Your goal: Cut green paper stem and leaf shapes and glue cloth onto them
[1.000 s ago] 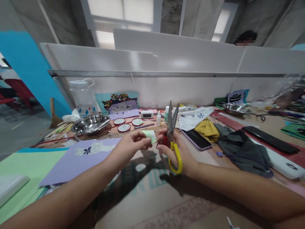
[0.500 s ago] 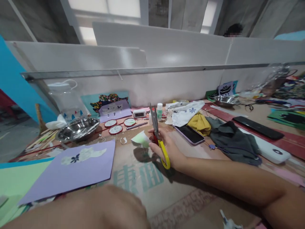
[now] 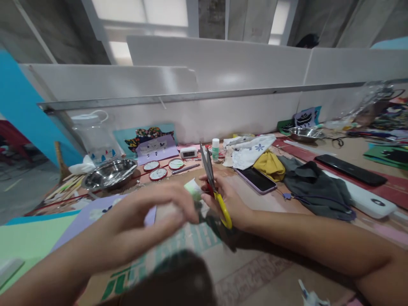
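Note:
My right hand is closed around scissors with yellow and red handles, their blades pointing up and slightly parted. A small white and light-green paper piece is at its fingertips; whether they pinch it I cannot tell. To the left, my left hand hovers over the cardboard, slightly blurred. Its thumb and fingers curve apart with nothing between them, and the fingertips point toward the paper piece. Beneath that hand, a purple sheet with a pale cloth cutout is partly covered.
A steel bowl, round red-rimmed cases, a pen and a glue bottle stand behind. On the right lie a phone, yellow cloth, dark grey cloth and a white device. A low white partition borders the back.
My left hand has risen from the lower edge and moved up toward the paper piece, its thumb and fingers now visible apart. My right hand keeps the scissors in nearly the same place.

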Action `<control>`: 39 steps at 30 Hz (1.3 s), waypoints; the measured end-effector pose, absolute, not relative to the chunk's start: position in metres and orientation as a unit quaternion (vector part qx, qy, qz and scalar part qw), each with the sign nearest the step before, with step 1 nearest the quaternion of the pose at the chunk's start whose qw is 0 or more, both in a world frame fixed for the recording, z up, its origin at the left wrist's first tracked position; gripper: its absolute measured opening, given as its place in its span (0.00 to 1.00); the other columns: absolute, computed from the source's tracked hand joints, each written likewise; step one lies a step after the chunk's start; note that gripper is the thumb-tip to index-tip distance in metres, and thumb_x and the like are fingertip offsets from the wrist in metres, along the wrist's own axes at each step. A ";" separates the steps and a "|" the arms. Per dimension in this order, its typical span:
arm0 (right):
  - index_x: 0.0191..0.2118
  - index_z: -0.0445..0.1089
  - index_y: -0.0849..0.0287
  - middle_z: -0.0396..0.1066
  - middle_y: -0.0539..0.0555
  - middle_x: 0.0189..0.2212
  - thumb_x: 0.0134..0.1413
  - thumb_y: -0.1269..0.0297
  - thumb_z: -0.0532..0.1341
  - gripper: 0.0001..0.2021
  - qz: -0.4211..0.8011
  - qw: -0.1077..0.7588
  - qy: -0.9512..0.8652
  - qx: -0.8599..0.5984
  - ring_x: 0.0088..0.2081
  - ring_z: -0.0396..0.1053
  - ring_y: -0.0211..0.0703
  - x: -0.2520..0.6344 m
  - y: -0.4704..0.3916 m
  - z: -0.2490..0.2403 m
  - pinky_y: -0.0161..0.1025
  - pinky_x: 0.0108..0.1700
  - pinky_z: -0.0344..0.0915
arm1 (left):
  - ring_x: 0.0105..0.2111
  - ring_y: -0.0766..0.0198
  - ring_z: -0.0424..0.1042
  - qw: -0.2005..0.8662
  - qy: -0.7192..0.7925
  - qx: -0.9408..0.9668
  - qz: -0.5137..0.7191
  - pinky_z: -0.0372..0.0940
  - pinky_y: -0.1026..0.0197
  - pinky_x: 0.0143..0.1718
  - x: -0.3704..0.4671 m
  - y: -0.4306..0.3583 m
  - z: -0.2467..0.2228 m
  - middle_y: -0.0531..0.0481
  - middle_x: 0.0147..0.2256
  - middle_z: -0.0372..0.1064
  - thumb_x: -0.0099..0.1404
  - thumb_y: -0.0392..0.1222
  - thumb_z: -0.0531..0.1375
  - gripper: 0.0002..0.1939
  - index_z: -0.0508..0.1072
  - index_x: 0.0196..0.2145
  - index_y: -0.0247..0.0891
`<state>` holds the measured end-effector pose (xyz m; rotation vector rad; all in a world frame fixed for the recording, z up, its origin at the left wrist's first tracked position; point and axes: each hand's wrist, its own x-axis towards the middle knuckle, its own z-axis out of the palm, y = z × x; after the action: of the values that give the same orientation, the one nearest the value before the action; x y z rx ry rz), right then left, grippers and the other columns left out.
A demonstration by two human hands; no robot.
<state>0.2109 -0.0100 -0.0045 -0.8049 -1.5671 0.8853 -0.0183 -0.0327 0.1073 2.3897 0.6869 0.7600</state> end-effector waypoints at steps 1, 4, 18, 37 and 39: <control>0.52 0.65 0.54 0.69 0.50 0.36 0.56 0.70 0.63 0.18 0.370 0.550 -0.674 -0.326 0.38 0.70 0.39 0.211 -0.011 -0.006 0.38 0.41 0.68 | 0.44 0.55 0.75 0.204 0.265 0.900 0.279 0.69 0.53 0.47 -0.014 -0.024 0.104 0.48 0.41 0.78 0.71 0.48 0.59 0.08 0.78 0.41 0.47; 0.54 0.65 0.56 0.71 0.52 0.38 0.57 0.72 0.61 0.18 0.340 0.531 -0.726 -0.274 0.37 0.70 0.38 0.212 -0.016 -0.006 0.38 0.42 0.68 | 0.52 0.51 0.71 0.090 0.295 0.918 0.250 0.64 0.46 0.55 -0.005 -0.002 0.087 0.45 0.51 0.75 0.70 0.45 0.60 0.12 0.73 0.50 0.44; 0.54 0.64 0.54 0.69 0.50 0.36 0.59 0.71 0.61 0.18 0.314 0.551 -0.717 -0.290 0.36 0.69 0.36 0.209 -0.015 -0.004 0.35 0.40 0.69 | 0.34 0.60 0.73 0.083 0.289 0.930 0.209 0.63 0.54 0.46 0.003 0.006 0.065 0.53 0.32 0.77 0.67 0.40 0.62 0.03 0.77 0.35 0.42; 0.48 0.63 0.57 0.57 0.47 0.31 0.54 0.35 0.62 0.30 0.498 0.471 -0.663 -0.302 0.29 0.54 0.35 0.212 -0.025 0.009 0.35 0.30 0.54 | 0.34 0.62 0.73 0.458 0.373 0.704 0.394 0.67 0.61 0.38 0.005 -0.005 0.087 0.51 0.34 0.76 0.61 0.51 0.66 0.12 0.76 0.35 0.38; 0.47 0.64 0.58 0.58 0.47 0.31 0.53 0.35 0.63 0.30 0.499 0.468 -0.661 -0.306 0.29 0.55 0.35 0.212 -0.027 0.010 0.34 0.31 0.55 | 0.33 0.63 0.71 0.447 0.381 0.708 0.393 0.65 0.62 0.36 0.004 -0.005 0.087 0.52 0.32 0.74 0.62 0.52 0.66 0.14 0.75 0.32 0.38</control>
<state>0.2122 -0.0269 0.0103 -0.7516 -1.6224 1.2248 0.0042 -0.0049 0.0869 1.7519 0.9438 0.9729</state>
